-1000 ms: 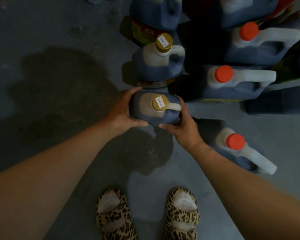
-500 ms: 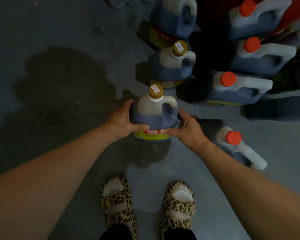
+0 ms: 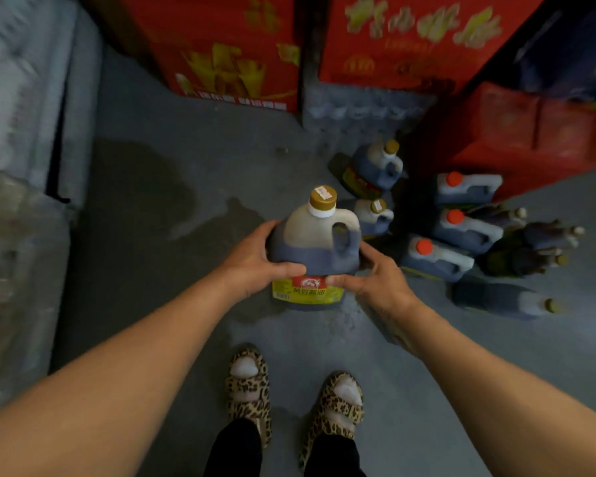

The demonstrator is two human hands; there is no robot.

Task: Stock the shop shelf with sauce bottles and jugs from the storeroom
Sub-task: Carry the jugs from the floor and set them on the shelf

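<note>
Grey concrete floor (image 3: 172, 208) fills the frame, with red cartons (image 3: 234, 46) along the top. At centre, the left hand (image 3: 255, 259) and right hand (image 3: 375, 277) grasp an upright dark sauce jug (image 3: 315, 249) from either side. More jugs (image 3: 461, 228) stand at right; beside them lie what appear to be bottles (image 3: 534, 249), blurred.

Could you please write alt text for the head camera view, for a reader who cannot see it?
Both hands, left hand and right hand, grip a gold-capped jug of dark sauce. More jugs stand and lie on the concrete floor to the right, before red cartons.
</note>
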